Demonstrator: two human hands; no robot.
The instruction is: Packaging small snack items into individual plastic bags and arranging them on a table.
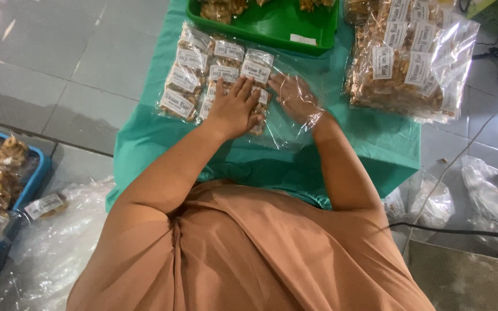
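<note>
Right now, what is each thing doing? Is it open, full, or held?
Left hand: flat on the small snack packets.
Right hand: inside a big clear bag, open at its mouth.
Small snack packets: sealed, lying in rows.
Green tray: partly filled.
Big bag of packets: full.
Blue tray: full.

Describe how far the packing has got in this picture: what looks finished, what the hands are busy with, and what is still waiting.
Finished: a large clear bag at the right already holds many labelled snack packets. In hand: the left hand presses small packets lying in rows, while the right hand is inside a second clear bag around them. Waiting: loose snacks in the green tray and more packets in the blue tray at the left.
</note>
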